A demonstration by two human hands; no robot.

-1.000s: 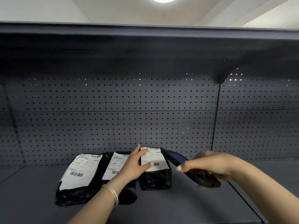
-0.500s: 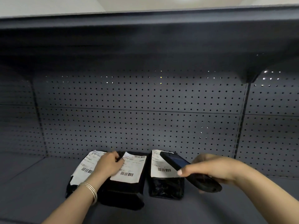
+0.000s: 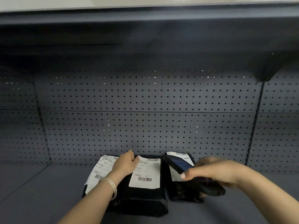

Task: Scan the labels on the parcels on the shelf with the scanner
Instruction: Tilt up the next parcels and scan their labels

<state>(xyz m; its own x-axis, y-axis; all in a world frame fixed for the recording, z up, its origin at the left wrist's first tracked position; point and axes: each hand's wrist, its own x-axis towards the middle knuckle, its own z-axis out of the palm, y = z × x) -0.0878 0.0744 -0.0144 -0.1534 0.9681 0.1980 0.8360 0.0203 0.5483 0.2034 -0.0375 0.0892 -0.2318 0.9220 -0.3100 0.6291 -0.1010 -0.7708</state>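
Since half a second ago, the left hand [image 3: 125, 163] has slid a little further back along the middle parcel, and the scanner has come in closer over the right one.

One dark grey shelf [image 3: 48, 191] fills the view, backed by a perforated panel [image 3: 145, 110] and roofed by the underside of a second shelf [image 3: 145, 38] above. Three black parcels lie side by side on the shelf near the back panel, each with one white label facing up. The middle parcel [image 3: 142, 201] is the nearest and largest in view; its label [image 3: 146, 173] shows one barcode near the lower edge and another at the top. The left parcel [image 3: 85, 191] is mostly hidden behind the forearm, with its label [image 3: 100, 168] partly covered. The right parcel [image 3: 182, 193] sits just beside the middle one, its label [image 3: 178, 155] largely hidden by the scanner.

Two hands are in view. The left hand rests on the top left corner of the middle parcel, fingers curled over its far edge; whether it actually grips is unclear. Thin bangles [image 3: 111, 185] circle that wrist. The right hand [image 3: 215, 172] is closed around one black handheld scanner [image 3: 181, 165], which is tilted above the right parcel.
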